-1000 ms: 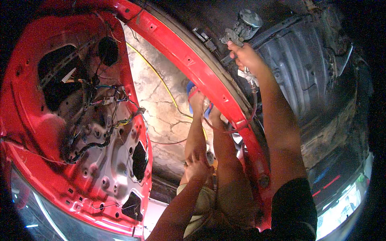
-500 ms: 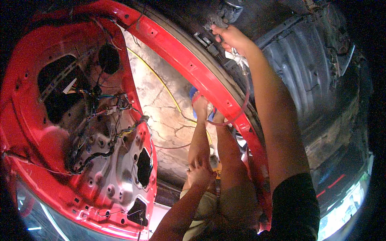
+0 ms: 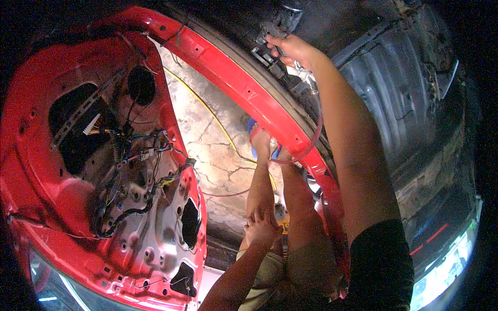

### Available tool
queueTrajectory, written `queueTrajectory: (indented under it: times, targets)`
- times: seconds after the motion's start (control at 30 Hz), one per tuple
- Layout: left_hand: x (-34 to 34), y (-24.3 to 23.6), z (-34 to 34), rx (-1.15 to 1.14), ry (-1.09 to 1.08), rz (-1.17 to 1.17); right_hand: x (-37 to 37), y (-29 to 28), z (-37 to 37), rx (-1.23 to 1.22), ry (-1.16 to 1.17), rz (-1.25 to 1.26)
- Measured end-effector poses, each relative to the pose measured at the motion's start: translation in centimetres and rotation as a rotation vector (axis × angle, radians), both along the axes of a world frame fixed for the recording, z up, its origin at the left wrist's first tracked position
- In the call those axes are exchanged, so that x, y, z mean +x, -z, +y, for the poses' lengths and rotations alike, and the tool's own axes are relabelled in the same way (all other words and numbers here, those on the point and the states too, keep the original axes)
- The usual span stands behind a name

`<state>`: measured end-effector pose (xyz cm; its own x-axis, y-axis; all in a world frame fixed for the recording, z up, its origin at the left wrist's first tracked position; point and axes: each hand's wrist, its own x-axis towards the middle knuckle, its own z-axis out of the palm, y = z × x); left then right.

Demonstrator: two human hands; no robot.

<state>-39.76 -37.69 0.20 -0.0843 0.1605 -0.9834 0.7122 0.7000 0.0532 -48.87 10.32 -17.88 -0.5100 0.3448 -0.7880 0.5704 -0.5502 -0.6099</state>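
My right hand [image 3: 293,49] reaches far forward into the dark car interior, fingers closed round the handle of a spray gun [image 3: 286,19]. The gun has a metal cup, and something white is wrapped below its grip. From there a reddish hose [image 3: 318,122] curves down past the sill. In front of the gun lies a dark panel [image 3: 342,26], its details hard to make out. My left hand [image 3: 262,229] rests on my left leg near the knee, fingers spread and holding nothing.
To the left, a stripped red car door [image 3: 78,192] stands open with loose wiring [image 3: 150,150]. The red door sill [image 3: 244,88] runs diagonally across. A yellow hose [image 3: 207,106] lies on the cracked floor [image 3: 207,145]. Ribbed dark floor metal [image 3: 378,98] is on the right.
The spray gun and my right hand have shifted slightly left. The whole view has moved a little, with the door appearing lower. My left hand stays on my leg.
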Motion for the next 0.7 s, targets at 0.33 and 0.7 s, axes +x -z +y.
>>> queueTrajectory:
  times: [0.33, 0.7]
  targets:
    - [-0.6, -0.3, 0.9, -0.046, 0.039, -0.02, 5.7, -0.9, 0.2, 0.066, -0.141, -0.181]
    - [-1.0, -0.2, 2.3, -0.216, 0.075, -0.099, -1.4, -0.5, 2.4, 0.021, -0.128, 0.053]
